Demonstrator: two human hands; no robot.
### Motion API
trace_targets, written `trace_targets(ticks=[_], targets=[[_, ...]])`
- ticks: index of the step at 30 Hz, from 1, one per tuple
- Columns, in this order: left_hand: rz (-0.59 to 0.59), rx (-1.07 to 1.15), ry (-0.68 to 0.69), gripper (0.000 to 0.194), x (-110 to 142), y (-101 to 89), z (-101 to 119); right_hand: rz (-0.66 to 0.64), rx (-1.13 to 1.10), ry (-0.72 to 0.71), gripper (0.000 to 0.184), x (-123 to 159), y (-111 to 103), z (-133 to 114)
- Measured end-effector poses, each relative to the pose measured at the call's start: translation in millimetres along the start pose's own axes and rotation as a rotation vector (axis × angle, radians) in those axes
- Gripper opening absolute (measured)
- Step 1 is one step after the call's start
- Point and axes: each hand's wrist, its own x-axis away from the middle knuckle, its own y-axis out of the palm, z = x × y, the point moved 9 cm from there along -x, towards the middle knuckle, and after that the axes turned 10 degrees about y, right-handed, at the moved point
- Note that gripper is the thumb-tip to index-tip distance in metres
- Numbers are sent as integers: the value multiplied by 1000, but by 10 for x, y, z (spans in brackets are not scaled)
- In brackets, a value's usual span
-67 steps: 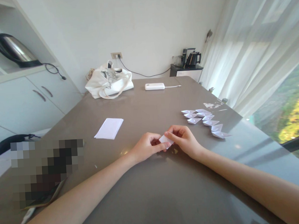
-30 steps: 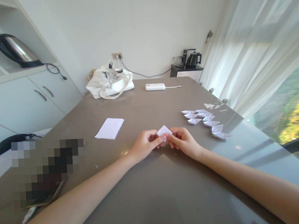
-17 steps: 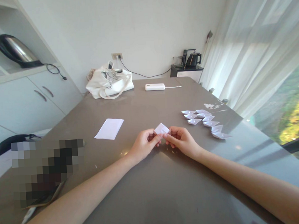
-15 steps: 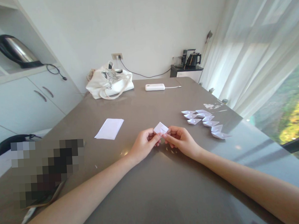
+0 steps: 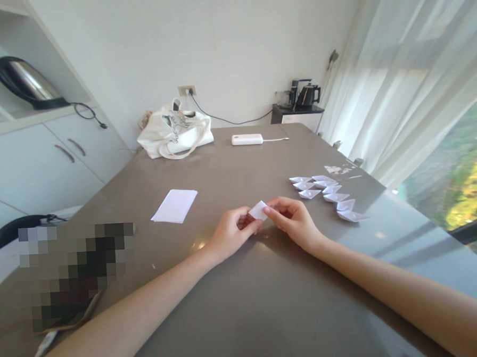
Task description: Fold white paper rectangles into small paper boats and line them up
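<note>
A small folded piece of white paper (image 5: 258, 210) is pinched between my two hands, just over the middle of the table. My left hand (image 5: 233, 228) grips its lower left side, thumb on top. At its right corner my right hand (image 5: 292, 220) holds it between thumb and fingers. Several folded paper boats (image 5: 336, 197) stand in uneven rows to the right of my hands. Off to the left lies a stack of white paper sheets (image 5: 175, 206).
A white bag (image 5: 174, 134) and a white power bank (image 5: 246, 139) with a short cable are at the table's far end. Paper scraps (image 5: 334, 170) lie near the right edge of the grey table (image 5: 238, 317). A blurred-out dark object (image 5: 84, 277) is at the left.
The folded paper has turned from an upright diamond to a slanted position, with a plain face showing. My right hand has shifted from its bottom point to its right corner.
</note>
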Motion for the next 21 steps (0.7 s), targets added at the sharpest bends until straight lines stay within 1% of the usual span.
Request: trace_targets(ticks=[3,6,10,13,21], targets=[[19,48,-12,29,-5,-24,-12,25,5,40,31,-2,-34,39],[32,179,-33,38,-17,-43,-27,35,-33,41,33,-7,-41,50],[144,287,-36,32,-32,-153,-63,3,-75,10,29,-18,-7,24],[187,309,-14,26,-35,-195,-75,-6,-77,4,28,-23,0,15],[187,249,44,26,-26,-213,5,7,-62,-15,29,-23,-14,5]])
